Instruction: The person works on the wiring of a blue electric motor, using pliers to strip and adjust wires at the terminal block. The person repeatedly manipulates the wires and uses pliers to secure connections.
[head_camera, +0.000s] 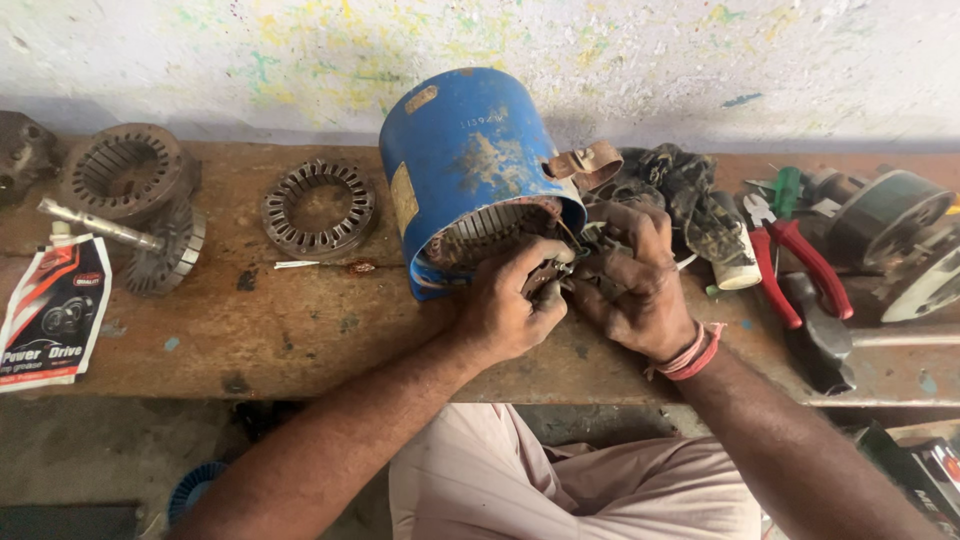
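Far left: a dark metal casting (22, 150) is cut by the frame edge. Beside it a slotted stator core (128, 170) is laid on the rusty wooden bench (300, 330), w/ a rotor on its shaft (150, 240) lying just in front. Near left edge: a white, red and black pouch w/ nozzle (52, 308) is laid flat. A smaller laminated ring (318, 207) is seen further right, a thin white sliver (297, 264) near it.

Centre: a blue cylindrical motor housing (470, 160) is tipped on its side, open end turned toward the person; slotted core and copper-coloured windings are visible inside. A rusty strap clamp (585, 162) is fixed at its right flank.

Left hand (510, 305) is clenched at the housing's open mouth, fingers closed on small dark wire ends or parts; exactly what is gripped can't be told. Right hand (635, 285) is closed likewise, touching the left at the fingertips, red bands at its wrist; its contents are hidden by the fingers.

Right: a dark rag (690, 185) is heaped behind the hands, w/ a white roll (738, 268) beside it. Red-handled pliers (795, 265) and a green-handled screwdriver (787, 190) are laid close by, a hammer (830, 345) nearer the bench edge. Far right: a grey motor end cover (885, 215).
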